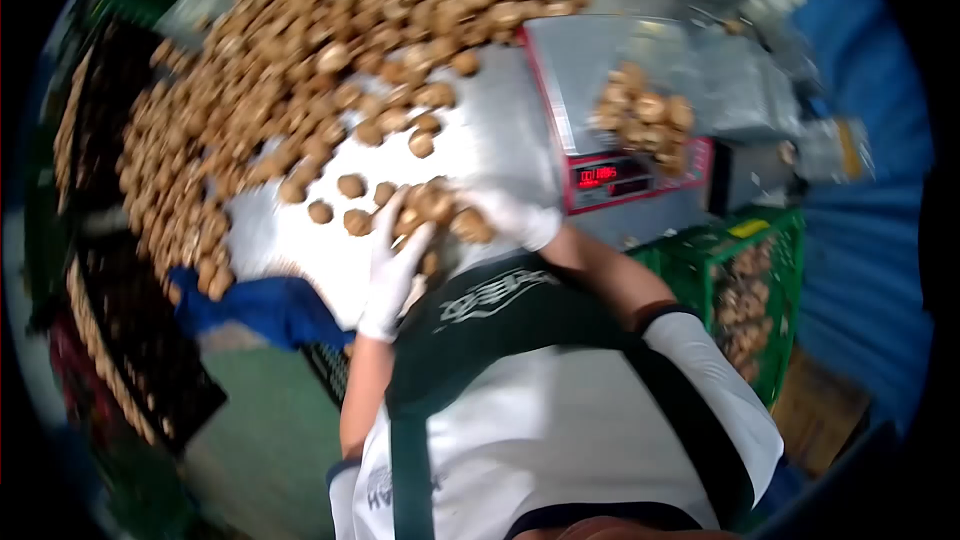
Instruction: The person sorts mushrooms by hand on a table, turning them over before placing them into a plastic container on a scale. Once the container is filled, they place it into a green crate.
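Both hands wear white gloves at the near edge of the metal table. My left hand has its thumb and fingers spread against a small cluster of brown mushrooms. On the other side of that cluster, my right hand is beside a mushroom; its fingers are blurred, and its grip is unclear. A few loose mushrooms lie just left of my hands. Beyond them spreads a large pile of mushrooms.
At the right, a red-edged scale with a lit display bears a bag of mushrooms. Plastic bags lie beyond it. A green crate stands low right, dark crates at left, and blue cloth hangs at the table edge.
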Tool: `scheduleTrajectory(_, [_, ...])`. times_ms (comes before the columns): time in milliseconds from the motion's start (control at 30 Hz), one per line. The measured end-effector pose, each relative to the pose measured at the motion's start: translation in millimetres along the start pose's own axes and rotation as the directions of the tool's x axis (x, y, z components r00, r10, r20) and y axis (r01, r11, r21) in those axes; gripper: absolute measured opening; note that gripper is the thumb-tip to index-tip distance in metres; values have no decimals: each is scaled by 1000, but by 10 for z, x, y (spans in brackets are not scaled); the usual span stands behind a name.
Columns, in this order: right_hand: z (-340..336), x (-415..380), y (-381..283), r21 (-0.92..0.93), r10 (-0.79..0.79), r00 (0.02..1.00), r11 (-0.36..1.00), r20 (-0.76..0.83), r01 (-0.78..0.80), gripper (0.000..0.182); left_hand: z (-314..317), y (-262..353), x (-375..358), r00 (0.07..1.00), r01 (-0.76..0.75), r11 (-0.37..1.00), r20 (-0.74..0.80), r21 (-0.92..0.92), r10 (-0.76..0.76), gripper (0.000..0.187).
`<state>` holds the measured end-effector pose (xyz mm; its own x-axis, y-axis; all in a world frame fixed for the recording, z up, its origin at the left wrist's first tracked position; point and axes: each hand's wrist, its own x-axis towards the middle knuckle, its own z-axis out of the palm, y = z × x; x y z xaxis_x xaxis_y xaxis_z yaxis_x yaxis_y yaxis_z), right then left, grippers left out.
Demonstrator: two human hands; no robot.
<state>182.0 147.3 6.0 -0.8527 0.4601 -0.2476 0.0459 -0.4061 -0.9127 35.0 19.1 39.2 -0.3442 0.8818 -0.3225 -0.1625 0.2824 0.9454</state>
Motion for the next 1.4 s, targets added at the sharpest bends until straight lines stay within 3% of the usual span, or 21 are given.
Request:
scheduleTrajectory(33, [-67,-23,46,-13,-83,994,996,71,85,41,-30,-102,40,998,-56,985,7,163,56,51])
scheduleTrajectory(100, [-92,-108,49,-10,-185,981,982,57,186,39,78,-124,38,999,-8,995,33,100,5,50])
scheduleTrajectory(200, [-165,-333,23,-215,-202,976,960,-81,181,40,282,-161,129,995,-35,992,93,120,24,49])
scheduleTrajectory(233, [-181,-382,52,-214,-292,936,944,-196,250,36,318,-136,201,981,-141,956,164,259,100,49])
scheduleTrajectory(333, [-353,-703,-187,-384,-410,854,880,-320,278,38,614,174,326,950,-54,987,311,153,4,40])
scheduleTrajectory(367, [-399,-858,-353,-368,-386,836,898,-390,243,41,638,178,414,930,-119,973,365,197,40,41])
scheduleTrajectory(400, [-450,-976,-499,-513,-467,746,835,-474,197,42,704,234,469,916,-134,973,399,188,49,42])
scheduleTrajectory(467, [-606,-1191,-770,-570,-527,595,810,-607,136,43,888,405,541,891,-184,965,447,189,82,43])
scheduleTrajectory(600, [-928,-1550,-1086,-351,-398,305,915,-865,199,48,1281,700,659,882,-182,977,459,114,111,42])
scheduleTrajectory(667, [-1165,-1547,-1021,-598,-616,78,783,-784,172,47,1484,841,712,871,-271,947,464,175,163,39])
scheduleTrajectory(700, [-1224,-1559,-1011,-640,-653,22,748,-757,176,46,1579,889,773,855,-347,910,475,226,208,38])
scheduleTrajectory(767, [-1307,-1570,-918,-704,-707,17,705,-707,90,45,1819,986,905,812,-481,835,495,267,309,35])
scheduleTrajectory(833, [-1291,-1584,-913,-747,-748,12,664,-664,20,43,2056,1135,978,794,-529,758,538,382,283,34])
scheduleTrajectory(900, [-1309,-1585,-897,-796,-797,23,602,-604,-65,44,2270,1229,1064,760,-618,561,599,551,250,41])
scheduleTrajectory(967, [-1303,-1615,-885,-757,-747,125,634,-652,-157,42,2389,1185,1175,706,-708,275,650,651,279,46])
scheduleTrajectory(1033, [-1318,-1637,-814,-754,-729,195,624,-656,-203,38,2485,1312,1263,766,-643,279,598,713,236,43])
scheduleTrajectory(1100, [-1303,-1659,-810,-746,-714,216,644,-666,-171,36,2480,1381,1477,731,-678,230,608,698,310,36])
scheduleTrajectory(1133, [-1295,-1664,-809,-742,-707,230,653,-669,-153,35,2471,1467,1562,742,-670,248,643,700,188,34])
scheduleTrajectory(1233, [-1334,-1667,-808,-775,-720,288,601,-631,-195,34,2455,1406,1864,660,-749,92,751,656,23,41])
scheduleTrajectory(1333, [-1335,-1616,-903,-799,-736,316,581,-598,-158,34,2504,1349,1885,643,-763,-95,766,639,-15,44])
scheduleTrajectory(1400, [-1398,-1507,-940,-817,-762,303,563,-572,-124,33,2464,1282,1985,673,-740,40,739,672,28,45])
